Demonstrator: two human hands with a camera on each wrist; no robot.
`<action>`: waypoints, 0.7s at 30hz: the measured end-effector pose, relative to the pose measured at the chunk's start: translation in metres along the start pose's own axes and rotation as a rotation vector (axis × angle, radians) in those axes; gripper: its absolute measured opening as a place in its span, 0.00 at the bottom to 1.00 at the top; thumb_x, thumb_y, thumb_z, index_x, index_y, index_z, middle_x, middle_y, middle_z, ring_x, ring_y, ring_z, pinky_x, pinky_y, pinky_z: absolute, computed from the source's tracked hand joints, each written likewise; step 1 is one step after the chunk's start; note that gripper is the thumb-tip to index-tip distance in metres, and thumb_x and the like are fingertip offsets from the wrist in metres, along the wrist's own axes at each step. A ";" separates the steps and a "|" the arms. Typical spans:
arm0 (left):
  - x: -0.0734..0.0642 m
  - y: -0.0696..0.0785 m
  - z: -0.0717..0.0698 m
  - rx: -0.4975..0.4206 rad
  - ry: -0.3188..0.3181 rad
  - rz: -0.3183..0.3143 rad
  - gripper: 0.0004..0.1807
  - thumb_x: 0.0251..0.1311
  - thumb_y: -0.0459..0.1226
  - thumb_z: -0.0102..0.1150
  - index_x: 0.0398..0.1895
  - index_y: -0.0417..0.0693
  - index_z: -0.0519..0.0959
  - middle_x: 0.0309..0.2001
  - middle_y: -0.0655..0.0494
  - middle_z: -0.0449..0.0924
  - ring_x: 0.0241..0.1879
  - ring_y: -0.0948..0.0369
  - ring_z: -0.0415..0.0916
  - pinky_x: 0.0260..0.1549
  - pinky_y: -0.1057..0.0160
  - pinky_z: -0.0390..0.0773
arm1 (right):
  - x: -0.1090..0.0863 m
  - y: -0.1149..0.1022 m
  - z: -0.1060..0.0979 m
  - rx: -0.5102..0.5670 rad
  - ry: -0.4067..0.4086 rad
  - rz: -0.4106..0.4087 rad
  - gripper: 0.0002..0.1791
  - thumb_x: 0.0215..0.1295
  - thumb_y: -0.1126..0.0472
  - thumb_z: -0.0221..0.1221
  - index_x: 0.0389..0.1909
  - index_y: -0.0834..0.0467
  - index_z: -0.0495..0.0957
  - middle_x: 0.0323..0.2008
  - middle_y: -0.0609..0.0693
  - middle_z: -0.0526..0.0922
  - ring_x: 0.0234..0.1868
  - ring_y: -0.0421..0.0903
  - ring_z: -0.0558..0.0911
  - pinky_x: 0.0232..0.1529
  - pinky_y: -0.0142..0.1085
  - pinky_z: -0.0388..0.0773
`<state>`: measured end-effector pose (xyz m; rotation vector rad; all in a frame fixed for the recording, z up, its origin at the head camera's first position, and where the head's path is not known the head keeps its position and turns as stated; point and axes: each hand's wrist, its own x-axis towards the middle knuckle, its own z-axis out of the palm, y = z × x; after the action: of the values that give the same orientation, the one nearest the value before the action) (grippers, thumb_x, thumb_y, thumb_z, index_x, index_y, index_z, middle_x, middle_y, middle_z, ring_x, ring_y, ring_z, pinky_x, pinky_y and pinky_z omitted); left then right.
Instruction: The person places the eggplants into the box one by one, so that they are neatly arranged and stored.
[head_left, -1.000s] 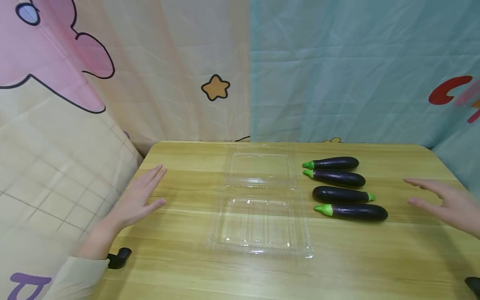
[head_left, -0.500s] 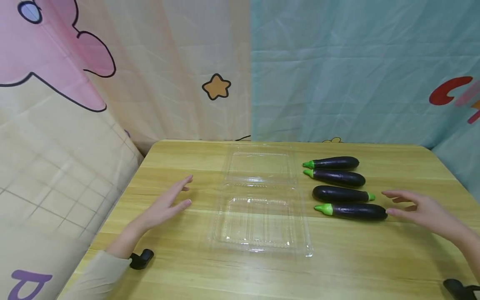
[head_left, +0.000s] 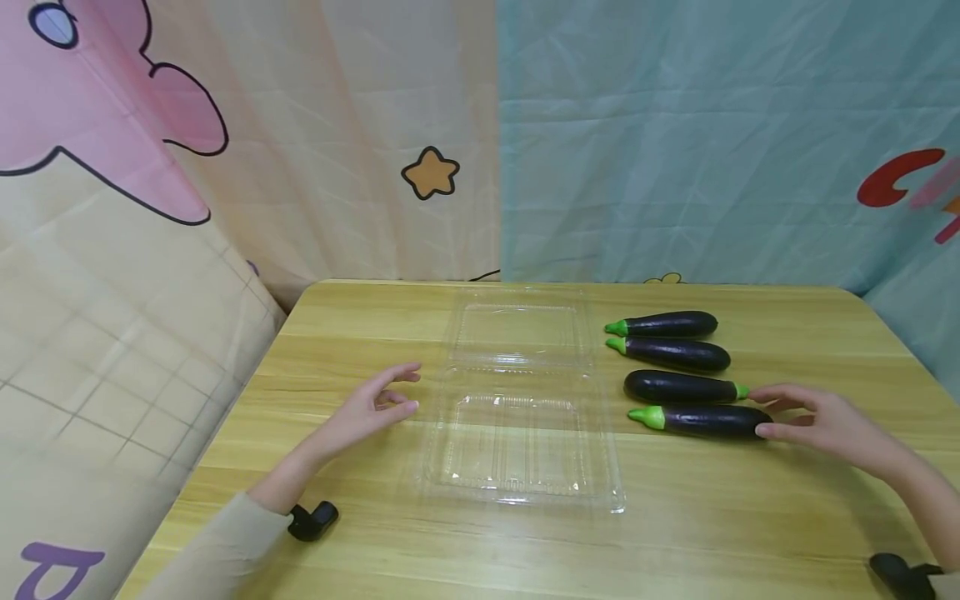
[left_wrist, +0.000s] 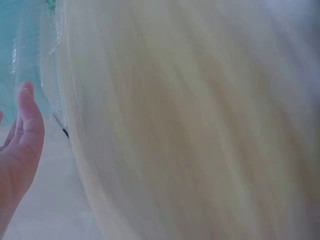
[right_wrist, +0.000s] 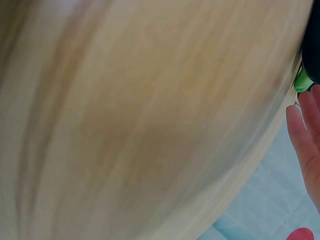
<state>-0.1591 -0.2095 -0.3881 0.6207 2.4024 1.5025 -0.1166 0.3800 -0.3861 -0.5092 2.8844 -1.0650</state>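
The right hand (head_left: 821,423) is at the blunt, dark end of the nearest eggplant (head_left: 703,421). Its thumb and fingers are loosely curved and a little apart; the thumb tip touches the end of this eggplant, and the other fingers arch over it toward the second eggplant (head_left: 684,387). I cannot tell if the grip is already closed. Two more eggplants (head_left: 667,340) lie further back, all four in a row on the wooden table (head_left: 750,517), just to the right of the open clear plastic box (head_left: 517,408). The left hand (head_left: 367,410) hovers near the left edge of the box with fingers relaxed and slightly bent, holding nothing. In the left wrist view, only blurred table surface and the hand's (left_wrist: 20,145) edge are seen.
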 end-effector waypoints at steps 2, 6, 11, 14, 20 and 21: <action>0.003 0.001 0.002 -0.072 -0.013 -0.031 0.33 0.62 0.40 0.57 0.69 0.45 0.58 0.62 0.40 0.62 0.47 0.48 0.73 0.44 0.57 0.77 | 0.000 0.000 0.000 0.001 -0.009 0.006 0.21 0.55 0.64 0.65 0.49 0.64 0.75 0.43 0.27 0.73 0.40 0.24 0.73 0.33 0.27 0.77; 0.006 0.002 0.004 -0.169 -0.035 -0.058 0.33 0.62 0.38 0.57 0.69 0.43 0.58 0.62 0.38 0.60 0.48 0.44 0.73 0.45 0.53 0.77 | 0.001 0.001 0.001 0.004 -0.021 0.013 0.20 0.55 0.64 0.65 0.49 0.63 0.75 0.43 0.27 0.74 0.40 0.24 0.73 0.33 0.27 0.77; 0.010 0.002 0.007 -0.226 -0.054 -0.076 0.33 0.61 0.37 0.58 0.68 0.41 0.58 0.62 0.37 0.61 0.48 0.44 0.73 0.46 0.52 0.76 | 0.002 0.001 0.001 -0.005 -0.046 0.036 0.20 0.55 0.62 0.65 0.49 0.63 0.75 0.43 0.25 0.72 0.40 0.23 0.73 0.32 0.28 0.77; 0.012 0.003 0.008 -0.244 -0.064 -0.083 0.34 0.60 0.36 0.58 0.68 0.39 0.58 0.61 0.36 0.61 0.48 0.45 0.73 0.46 0.52 0.77 | 0.001 0.002 0.000 -0.015 -0.059 0.054 0.21 0.56 0.61 0.65 0.50 0.62 0.75 0.43 0.23 0.71 0.41 0.22 0.72 0.31 0.29 0.77; 0.014 0.002 0.011 -0.266 -0.092 -0.095 0.35 0.60 0.35 0.58 0.68 0.38 0.56 0.61 0.35 0.61 0.48 0.45 0.73 0.47 0.52 0.76 | 0.002 0.004 0.001 -0.001 -0.081 0.036 0.20 0.57 0.63 0.64 0.50 0.64 0.75 0.43 0.25 0.72 0.40 0.24 0.72 0.31 0.28 0.76; 0.014 0.002 0.011 -0.270 -0.093 -0.099 0.35 0.60 0.35 0.58 0.68 0.39 0.56 0.60 0.36 0.61 0.48 0.45 0.73 0.47 0.52 0.76 | 0.002 0.005 0.001 0.001 -0.084 0.034 0.20 0.57 0.63 0.64 0.50 0.64 0.75 0.43 0.25 0.72 0.40 0.24 0.73 0.31 0.28 0.76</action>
<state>-0.1663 -0.1930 -0.3907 0.4928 2.0805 1.6758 -0.1196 0.3821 -0.3896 -0.4907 2.8096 -1.0155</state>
